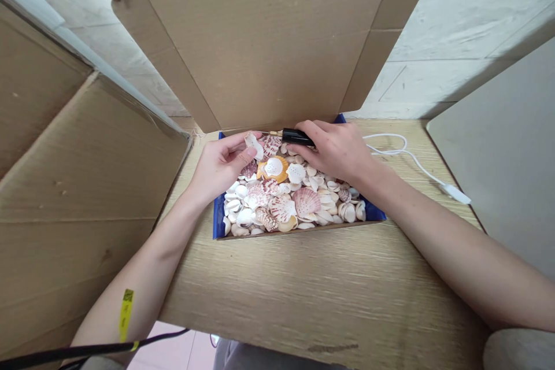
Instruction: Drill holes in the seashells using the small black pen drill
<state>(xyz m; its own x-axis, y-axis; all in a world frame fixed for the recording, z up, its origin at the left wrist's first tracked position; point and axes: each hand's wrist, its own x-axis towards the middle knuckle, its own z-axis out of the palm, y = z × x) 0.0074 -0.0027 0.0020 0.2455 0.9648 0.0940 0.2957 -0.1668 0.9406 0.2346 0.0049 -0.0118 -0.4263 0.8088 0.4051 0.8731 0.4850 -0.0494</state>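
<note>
Pinched between thumb and fingers of my left hand is a small white seashell. My right hand is closed around a black handheld mini drill with a brass-coloured chuck. Its thin bit points left toward the held shell; whether it touches is too fine to tell. Beneath both hands, a shallow blue-edged box is full of shells. Among them are an orange scallop shell with a white shell on it, and a pink scallop shell; several bear small dark holes.
A tall cardboard flap stands behind the box. Cardboard walls the left side, and a pale panel the right. A white cable with an inline switch lies right on the wooden table. A black cord crosses lower left.
</note>
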